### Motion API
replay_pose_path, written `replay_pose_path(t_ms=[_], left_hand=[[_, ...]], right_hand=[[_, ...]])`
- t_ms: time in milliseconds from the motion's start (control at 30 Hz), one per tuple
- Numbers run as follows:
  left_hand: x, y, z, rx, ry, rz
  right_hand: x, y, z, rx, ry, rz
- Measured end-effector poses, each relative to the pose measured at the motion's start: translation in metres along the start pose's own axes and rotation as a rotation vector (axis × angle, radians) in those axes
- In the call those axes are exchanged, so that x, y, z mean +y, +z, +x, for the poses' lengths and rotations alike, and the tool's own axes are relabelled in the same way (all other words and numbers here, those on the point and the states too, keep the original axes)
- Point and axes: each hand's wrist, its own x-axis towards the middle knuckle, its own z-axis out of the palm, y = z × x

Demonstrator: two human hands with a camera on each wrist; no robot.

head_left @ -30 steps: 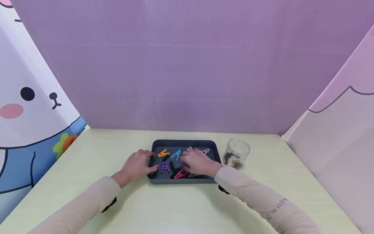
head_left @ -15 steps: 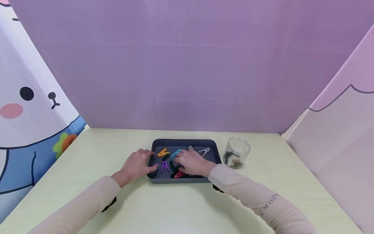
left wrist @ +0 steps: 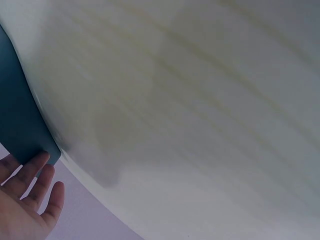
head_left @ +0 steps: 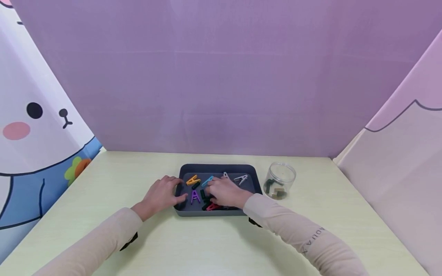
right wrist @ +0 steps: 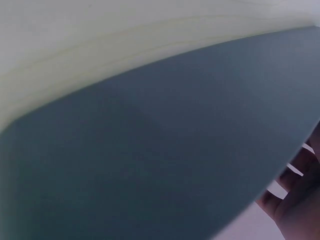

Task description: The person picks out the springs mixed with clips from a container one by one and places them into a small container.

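Note:
A dark grey rectangular tray (head_left: 221,213) holds several small clips. My left hand (head_left: 164,195) is spread at its left end, thumb over the rim; in the left wrist view its straight fingers (left wrist: 37,165) touch the outer wall. My right hand (head_left: 226,191) reaches down into the middle of the tray, fingertips beside a light blue clip (head_left: 207,181) and dark clips (head_left: 203,195). Whether those fingers pinch anything, I cannot tell. A yellow clip (head_left: 192,180) and a purple clip (head_left: 195,196) lie at the left. Under the right hand a red clip (head_left: 213,207) partly shows.
Right of the tray stands a clear round jar (head_left: 281,176) with a few dark and tan pieces inside. Two pale grey clips (head_left: 241,179) lie in the tray's back right. A purple cloth backdrop (head_left: 221,115) rises behind the pale table (head_left: 138,245).
My right hand has moved slightly left within the tray, now covering part of the light blue clip and uncovering the grey clips. The left hand has stayed put.

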Motion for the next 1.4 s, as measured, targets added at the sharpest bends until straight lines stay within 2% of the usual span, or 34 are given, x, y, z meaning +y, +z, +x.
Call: replay_pose_path(t_ms=[267, 700, 1000, 1400], left_hand=[[-0.001, 0.002, 0.002, -0.013, -0.006, -0.007], [-0.001, 0.003, 0.002, 0.010, 0.008, -0.014], [-0.002, 0.002, 0.002, -0.007, -0.005, -0.021], [-0.001, 0.002, 0.001, -0.015, -0.010, -0.024]], right_hand=[[-0.002, -0.001, 0.002, -0.022, 0.019, 0.018], [-0.001, -0.002, 0.002, -0.022, 0.020, 0.035], [0.006, -0.006, -0.003, 0.006, 0.014, 0.040], [0.022, -0.014, -0.019, 0.062, 0.035, 0.058]])
